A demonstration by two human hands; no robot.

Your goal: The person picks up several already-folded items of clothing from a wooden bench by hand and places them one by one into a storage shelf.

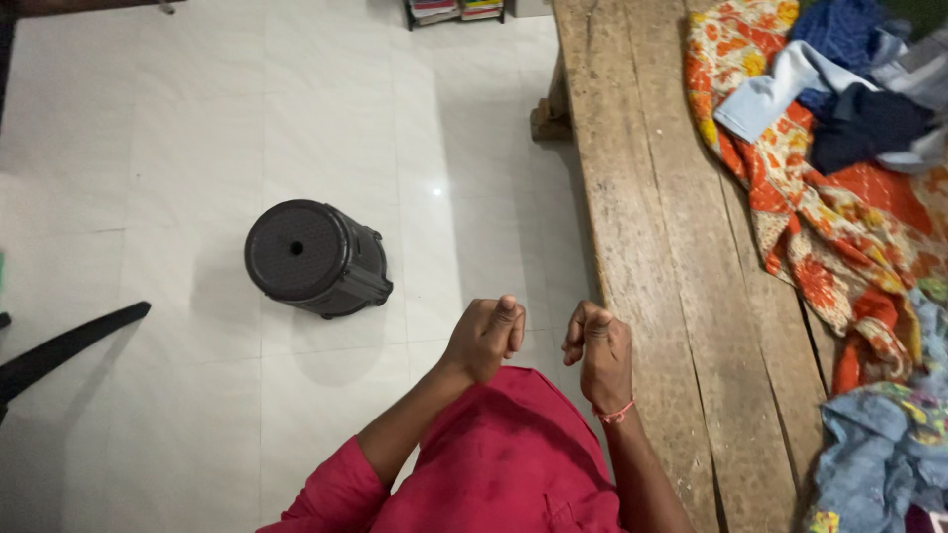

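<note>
Two fists held close: our left hand (484, 336) and right hand (597, 350) hover over the red garment (504, 454), fingers curled tight; we cannot tell whether they pinch its cloth. Judging from this, a firm, even grip on both sides would keep the fabric straight. Just right, the wooden bench (662, 247) stands bare at its near edge. Left, a black stool (314, 257) sits on white tiles. Farther right, the patterned orange cloth (820, 217) and blue clothes (859, 89) crowd the bench top.
</note>
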